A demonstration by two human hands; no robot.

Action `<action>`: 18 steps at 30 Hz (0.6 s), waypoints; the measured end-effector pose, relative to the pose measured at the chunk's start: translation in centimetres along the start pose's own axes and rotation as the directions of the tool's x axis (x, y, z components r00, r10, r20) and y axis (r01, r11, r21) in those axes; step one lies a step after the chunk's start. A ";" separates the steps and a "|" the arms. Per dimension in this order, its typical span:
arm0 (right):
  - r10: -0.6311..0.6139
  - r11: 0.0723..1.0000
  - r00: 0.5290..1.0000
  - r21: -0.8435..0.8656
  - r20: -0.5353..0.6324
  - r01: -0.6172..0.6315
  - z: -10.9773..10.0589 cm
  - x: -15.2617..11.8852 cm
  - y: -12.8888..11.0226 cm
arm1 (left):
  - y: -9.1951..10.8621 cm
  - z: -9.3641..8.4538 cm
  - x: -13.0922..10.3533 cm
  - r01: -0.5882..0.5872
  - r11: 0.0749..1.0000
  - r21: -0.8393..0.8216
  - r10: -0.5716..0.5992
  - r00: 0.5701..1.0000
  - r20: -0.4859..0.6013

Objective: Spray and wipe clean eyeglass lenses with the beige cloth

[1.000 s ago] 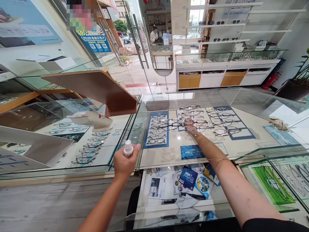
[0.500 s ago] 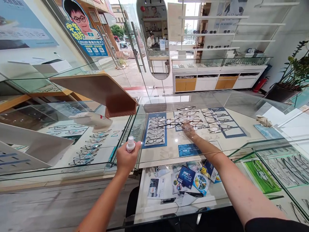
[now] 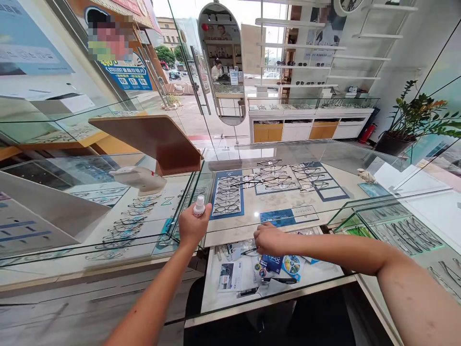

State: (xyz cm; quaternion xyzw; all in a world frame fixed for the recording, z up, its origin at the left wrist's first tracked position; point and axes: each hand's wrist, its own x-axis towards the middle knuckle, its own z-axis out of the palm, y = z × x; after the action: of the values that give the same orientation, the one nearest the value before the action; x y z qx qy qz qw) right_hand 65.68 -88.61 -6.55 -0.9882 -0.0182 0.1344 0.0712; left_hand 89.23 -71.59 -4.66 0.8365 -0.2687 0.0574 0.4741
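My left hand (image 3: 193,225) is wrapped round a small white bottle (image 3: 199,205) held upright above the left corner of the display counter. Over the open drawer (image 3: 212,300) is my right hand (image 3: 269,239), its fingers curled; a thin dark piece, possibly part of a pair of glasses, shows beside the fingertips, but what they hold is too small to name. Rows of glasses lie on a blue-edged tray (image 3: 242,192) and on more trays farther right. Inside the drawer are leaflets, a round colourful disc (image 3: 291,264) and dark pens (image 3: 279,280).
A brown wooden stand (image 3: 144,134) and a white hand model (image 3: 140,179) are at the left. Glass counter edges run on both sides. A blue card (image 3: 277,217) lies behind my right hand. A potted plant (image 3: 396,139) stands at the far right.
My right hand has come back from the glasses trays toward me, down over the drawer. My left hand keeps the bottle. The view has shifted slightly.
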 end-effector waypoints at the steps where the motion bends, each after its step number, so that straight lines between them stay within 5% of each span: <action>1: -0.089 0.996 0.996 0.007 0.023 0.089 -0.7 -1.3 -1.7 | -0.1 0.0 0.0 -0.002 1.000 0.002 0.002 1.000 -0.002; 3: -0.309 0.951 0.951 -0.009 -0.005 0.309 -2.9 -3.6 -4.1 | -0.3 0.1 0.1 0.006 1.000 -0.007 -0.006 1.000 0.003; 5: -0.361 0.932 0.928 -0.066 -0.096 0.356 -6.0 -4.8 -4.8 | -0.5 0.2 0.3 0.027 0.999 -0.030 -0.027 0.999 0.021; 8: -0.237 0.966 0.945 -0.162 -0.226 0.203 -11.4 -4.0 -2.9 | -0.7 0.2 0.6 0.044 0.998 -0.054 -0.042 0.998 0.042; 12: -0.069 0.983 0.939 -0.185 -0.337 0.006 -16.9 0.7 2.9 | -0.6 0.2 0.6 0.003 0.998 -0.063 -0.001 1.000 0.020; 18: 0.147 0.949 0.923 -0.211 -0.357 -0.233 -18.4 10.0 10.4 | -0.5 0.1 0.5 0.001 0.997 -0.074 0.000 1.000 0.009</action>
State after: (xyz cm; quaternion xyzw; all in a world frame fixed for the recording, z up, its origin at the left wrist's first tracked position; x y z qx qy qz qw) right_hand 80.44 -100.83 6.80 -0.9946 0.0742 -0.0334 -0.0651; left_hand 89.89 -71.68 -4.90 0.8187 -0.2725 0.0435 0.5035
